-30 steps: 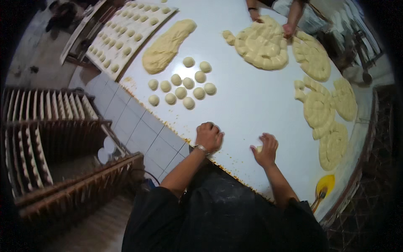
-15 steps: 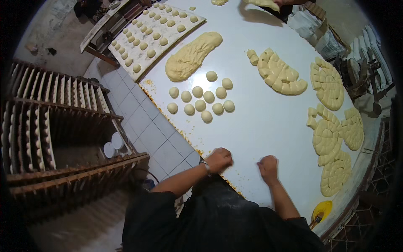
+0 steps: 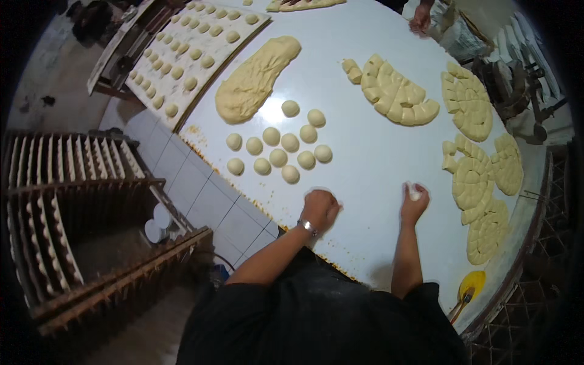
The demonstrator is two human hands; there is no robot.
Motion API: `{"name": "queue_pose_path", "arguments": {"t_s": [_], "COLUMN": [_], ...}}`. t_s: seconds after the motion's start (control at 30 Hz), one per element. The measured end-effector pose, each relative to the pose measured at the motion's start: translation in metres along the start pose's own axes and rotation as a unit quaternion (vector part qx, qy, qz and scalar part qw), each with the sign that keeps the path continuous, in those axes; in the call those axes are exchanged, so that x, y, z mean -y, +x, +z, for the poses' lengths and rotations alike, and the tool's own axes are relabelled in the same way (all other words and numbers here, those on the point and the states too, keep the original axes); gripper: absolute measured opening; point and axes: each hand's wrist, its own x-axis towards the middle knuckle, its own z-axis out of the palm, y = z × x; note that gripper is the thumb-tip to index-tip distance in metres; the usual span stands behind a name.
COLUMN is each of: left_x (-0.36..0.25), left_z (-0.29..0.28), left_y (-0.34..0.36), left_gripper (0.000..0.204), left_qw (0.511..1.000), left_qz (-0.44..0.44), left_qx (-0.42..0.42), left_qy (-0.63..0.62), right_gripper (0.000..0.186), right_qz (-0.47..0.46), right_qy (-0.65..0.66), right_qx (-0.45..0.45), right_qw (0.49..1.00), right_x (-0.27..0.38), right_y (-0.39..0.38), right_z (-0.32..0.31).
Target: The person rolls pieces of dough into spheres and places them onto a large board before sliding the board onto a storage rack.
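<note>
My left hand [image 3: 321,210], with a metal watch band at the wrist, is curled with its knuckles up over the white table near its front edge. Whatever may be under its fingers is hidden. To its right, my right hand [image 3: 415,204] has thumb and fingers bent round toward each other. A pale spot shows between them; I cannot tell whether it is dough or the tabletop. Several smooth round dough balls [image 3: 290,143] lie in a loose cluster just beyond my left hand. Farther back rests a long lump of dough [image 3: 258,79].
A floured board [image 3: 182,67] with rows of dough balls lies far left. Cut dough slabs [image 3: 398,91] spread along the right side, near a yellow dish [image 3: 472,283] with a brush. Another person's hand [image 3: 421,19] is at the far edge. Racks of trays [image 3: 73,161] stand left.
Both my hands have moved forward over the table, and the right hand's fingers have turned upward. At the far edge, the other person's dough now lies flat. The whole view has shifted slightly.
</note>
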Motion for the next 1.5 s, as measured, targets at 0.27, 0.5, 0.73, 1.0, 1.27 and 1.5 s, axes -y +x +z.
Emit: {"name": "queue_pose_path", "arguments": {"t_s": [0.27, 0.5, 0.73, 1.0, 1.27, 1.5], "left_x": [0.032, 0.093, 0.013, 0.088, -0.056, -0.211], "left_z": [-0.015, -0.096, -0.258, -0.226, -0.11, 0.088], "left_y": [0.028, 0.012, 0.087, 0.269, 0.134, 0.094], "left_gripper": [0.019, 0.018, 0.029, 0.041, 0.056, 0.043], "left_qw": [0.983, 0.935, 0.942, 0.985, 0.968, 0.96], "left_qz": [0.143, 0.261, 0.273, 0.133, 0.228, 0.228], "left_qx": [-0.11, 0.225, 0.057, -0.091, -0.105, 0.142], "left_qy": [-0.029, -0.083, -0.185, 0.065, -0.019, -0.079], "right_gripper": [0.015, 0.036, 0.047, 0.037, 0.037, 0.049], "right_qz": [0.038, -0.048, 0.025, 0.124, 0.331, 0.337], "right_qy": [-0.028, -0.023, 0.21, -0.033, 0.067, 0.358], "right_qx": [-0.156, 0.155, 0.093, -0.047, -0.194, -0.225], "right_qw": [0.987, 0.987, 0.973, 0.991, 0.921, 0.841], "right_x": [-0.026, 0.067, 0.264, 0.068, -0.068, -0.124], "right_y": [0.011, -0.018, -0.037, -0.171, -0.199, -0.025], "right_z": [-0.002, -0.022, 0.111, -0.022, -0.12, -0.162]}}
